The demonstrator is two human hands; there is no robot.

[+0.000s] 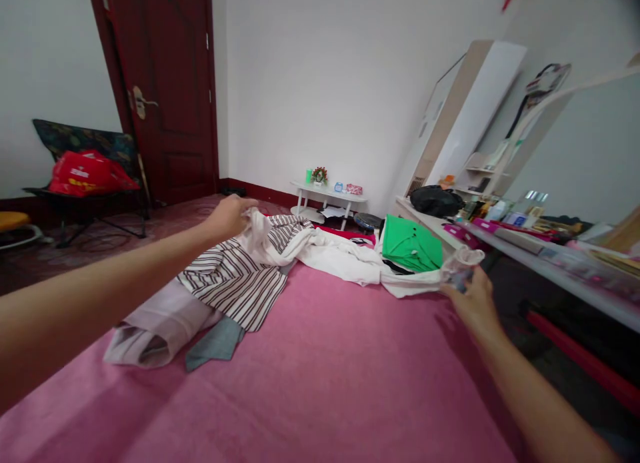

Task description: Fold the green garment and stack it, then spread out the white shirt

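A long white garment [343,256] is stretched across the far side of the pink bed cover [350,356]. My left hand [231,216] is closed on one end of it, above a black-and-white striped garment [240,276]. At the other end, on the right, my right hand [470,293] grips the white cloth, part of which sticks up past the fingers. A folded green garment [413,243] lies just behind the white one, near my right hand. Below my left arm are a rolled pale lilac garment [160,323] and a grey-blue piece of cloth [216,344].
At the right, a long cluttered table [560,263] runs beside the bed. A low white table [327,193] stands by the far wall. On the left are a folding chair [85,140] with a red bag [93,173] and a dark red door [165,90].
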